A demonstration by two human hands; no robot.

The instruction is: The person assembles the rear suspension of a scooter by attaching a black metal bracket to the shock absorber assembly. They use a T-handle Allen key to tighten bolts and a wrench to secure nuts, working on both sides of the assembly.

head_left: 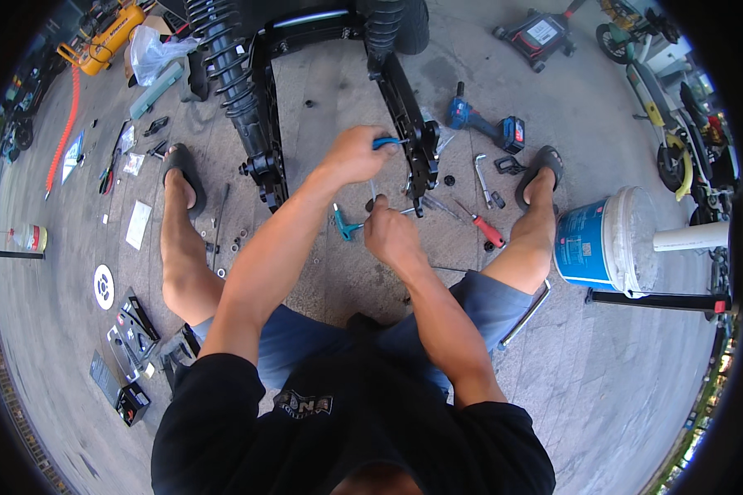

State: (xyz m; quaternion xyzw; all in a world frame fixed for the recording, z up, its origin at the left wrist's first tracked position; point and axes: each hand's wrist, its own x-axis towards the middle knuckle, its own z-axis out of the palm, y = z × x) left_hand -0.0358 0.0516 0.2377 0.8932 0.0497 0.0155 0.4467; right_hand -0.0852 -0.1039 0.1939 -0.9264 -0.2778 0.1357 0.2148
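Observation:
My left hand (359, 155) is closed around a blue-handled tool (385, 143), held against the inner side of a black metal fork leg (406, 111). Below it, my right hand (392, 235) pinches a thin metal tool (372, 190) that points up toward the left hand; its kind is hard to make out. On the ground beside the right hand lies a teal T-handle hex key (344, 224), its shaft passing behind the fingers. A second black leg with a coil spring shock (235, 82) stands on the left.
A red-handled screwdriver (489, 231), a ratchet wrench (481, 175) and a blue cordless impact wrench (487, 122) lie right of the fork. Farther right stands a blue and white bucket (607, 239). A floor jack (541, 35) sits at the back, a yellow air compressor (107, 40) at far left.

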